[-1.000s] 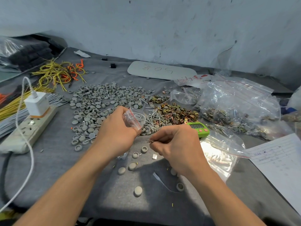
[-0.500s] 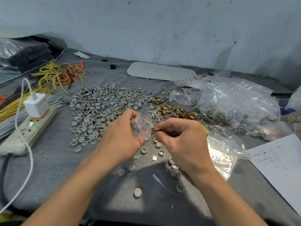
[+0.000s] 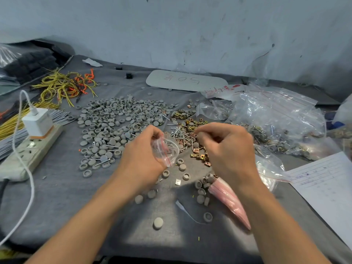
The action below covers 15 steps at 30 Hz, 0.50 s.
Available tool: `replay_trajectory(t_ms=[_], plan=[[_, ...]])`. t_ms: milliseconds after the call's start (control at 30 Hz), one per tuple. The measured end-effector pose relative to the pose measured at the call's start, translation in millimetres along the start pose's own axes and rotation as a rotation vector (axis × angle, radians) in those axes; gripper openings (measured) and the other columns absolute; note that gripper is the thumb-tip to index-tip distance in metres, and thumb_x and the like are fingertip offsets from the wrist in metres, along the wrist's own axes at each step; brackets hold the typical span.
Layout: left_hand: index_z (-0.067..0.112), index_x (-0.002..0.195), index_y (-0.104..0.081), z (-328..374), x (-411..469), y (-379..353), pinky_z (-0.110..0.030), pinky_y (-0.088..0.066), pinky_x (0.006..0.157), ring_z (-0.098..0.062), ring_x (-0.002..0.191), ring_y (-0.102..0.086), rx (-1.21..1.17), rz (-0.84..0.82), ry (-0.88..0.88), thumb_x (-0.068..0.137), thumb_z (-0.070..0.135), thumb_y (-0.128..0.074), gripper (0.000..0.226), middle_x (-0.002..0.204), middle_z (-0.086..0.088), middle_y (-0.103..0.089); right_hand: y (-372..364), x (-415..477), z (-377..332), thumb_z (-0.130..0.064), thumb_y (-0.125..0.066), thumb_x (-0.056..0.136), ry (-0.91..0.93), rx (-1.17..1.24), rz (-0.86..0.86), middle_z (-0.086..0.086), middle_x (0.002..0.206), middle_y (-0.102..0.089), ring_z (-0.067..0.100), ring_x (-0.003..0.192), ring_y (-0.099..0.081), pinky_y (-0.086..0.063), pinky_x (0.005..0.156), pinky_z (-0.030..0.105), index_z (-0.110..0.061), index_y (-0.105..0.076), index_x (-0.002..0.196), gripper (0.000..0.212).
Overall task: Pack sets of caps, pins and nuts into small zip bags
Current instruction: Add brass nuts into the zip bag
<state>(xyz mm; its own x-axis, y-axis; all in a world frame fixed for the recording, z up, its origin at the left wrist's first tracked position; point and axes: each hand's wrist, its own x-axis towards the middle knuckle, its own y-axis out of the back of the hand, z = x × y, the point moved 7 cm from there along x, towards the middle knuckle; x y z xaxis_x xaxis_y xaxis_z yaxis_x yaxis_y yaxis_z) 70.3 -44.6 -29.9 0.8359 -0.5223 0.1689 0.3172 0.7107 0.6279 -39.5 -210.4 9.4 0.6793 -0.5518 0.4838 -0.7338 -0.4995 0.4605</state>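
- My left hand (image 3: 141, 159) pinches a small zip bag (image 3: 165, 149) above the worktop (image 3: 62, 195); its red-striped mouth runs near-vertical, opening toward my right hand (image 3: 226, 147).
- My right hand is curled closed beside the bag; blur hides whatever it grips.
- Behind the hands: pins (image 3: 179, 133) and brass nuts (image 3: 192, 123); grey caps (image 3: 114, 126) spread left.
- Filled bags (image 3: 276, 121) lie right; a power strip (image 3: 28, 151) far left.

A power strip (image 3: 28, 153) with a white charger (image 3: 38, 123) lies left; a lined paper sheet (image 3: 327, 189) lies right.
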Motion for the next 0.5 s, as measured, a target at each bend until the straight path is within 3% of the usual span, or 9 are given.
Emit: replay_trajectory(t_ms=[67, 133, 233, 333, 433, 500], plan=[[0.035, 0.096, -0.056, -6.8, 2.4, 6.4, -0.014, -0.049, 0.046, 0.002, 0.067, -0.069, -0.134, 0.031, 0.065, 0.075, 0.006, -0.087, 0.047, 0.092, 0.009, -0.073, 15.4, 11.7, 22.8, -0.015, -0.075, 0.091, -0.1, -0.155, -0.005, -0.026, 0.079, -0.075, -0.01, 0.068, -0.066, -0.044, 0.056, 0.002, -0.031, -0.084, 0.091, 0.019], [0.032, 0.1, -0.06, -14.1, 5.1, 12.9, -0.017, -0.054, 0.054, -0.003, 0.073, -0.072, -0.292, 0.055, 0.131, 0.076, 0.002, -0.085, 0.046, 0.094, 0.007, -0.075, 19.3, 16.8, 46.3, -0.014, -0.072, 0.093, -0.214, -0.325, -0.126, -0.02, 0.085, -0.075, -0.009, 0.065, -0.063, -0.04, 0.051, 0.001, -0.032, -0.083, 0.092, 0.021], [0.031, 0.102, -0.06, -21.2, 11.7, 23.1, -0.027, -0.055, 0.074, -0.008, 0.087, -0.073, -0.414, 0.095, 0.178, 0.074, -0.005, -0.083, 0.051, 0.097, 0.006, -0.075, 12.1, 16.3, 59.7, -0.011, -0.072, 0.093, -0.265, -0.479, -0.28, -0.022, 0.076, -0.069, -0.002, 0.066, -0.063, -0.044, 0.053, 0.011, -0.033, -0.082, 0.083, 0.025], [0.033, 0.101, -0.057, -25.9, 16.6, 34.8, -0.024, -0.052, 0.072, -0.005, 0.087, -0.07, -0.368, 0.185, 0.18, 0.074, -0.003, -0.084, 0.052, 0.101, 0.004, -0.073, -2.9, 14.9, 60.5, -0.013, -0.073, 0.091, -0.249, -0.533, -0.348, -0.016, 0.075, -0.071, 0.005, 0.068, -0.066, -0.058, 0.064, 0.026, -0.03, -0.082, 0.084, 0.02], [0.039, 0.101, -0.051, -22.7, 13.4, 53.0, -0.023, -0.051, 0.059, 0.003, 0.07, -0.067, -0.14, 0.381, 0.093, 0.074, 0.006, -0.089, 0.057, 0.086, 0.014, -0.071, -19.5, 11.3, 58.4, -0.024, -0.077, 0.09, -0.218, -0.599, -0.415, -0.011, 0.078, -0.071, 0.005, 0.066, -0.062, -0.054, 0.068, 0.029, -0.029, -0.083, 0.095, 0.01], [0.04, 0.105, -0.044, -17.2, 11.9, 53.3, -0.022, -0.046, 0.052, 0.001, 0.065, -0.064, 0.056, 0.396, 0.009, 0.073, 0.005, -0.088, 0.064, 0.08, 0.015, -0.066, -29.2, 10.7, 56.9, -0.028, -0.077, 0.088, -0.188, -0.636, -0.447, -0.008, 0.084, -0.074, 0.012, 0.067, -0.063, -0.055, 0.072, 0.031, -0.03, -0.082, 0.101, 0.013]])
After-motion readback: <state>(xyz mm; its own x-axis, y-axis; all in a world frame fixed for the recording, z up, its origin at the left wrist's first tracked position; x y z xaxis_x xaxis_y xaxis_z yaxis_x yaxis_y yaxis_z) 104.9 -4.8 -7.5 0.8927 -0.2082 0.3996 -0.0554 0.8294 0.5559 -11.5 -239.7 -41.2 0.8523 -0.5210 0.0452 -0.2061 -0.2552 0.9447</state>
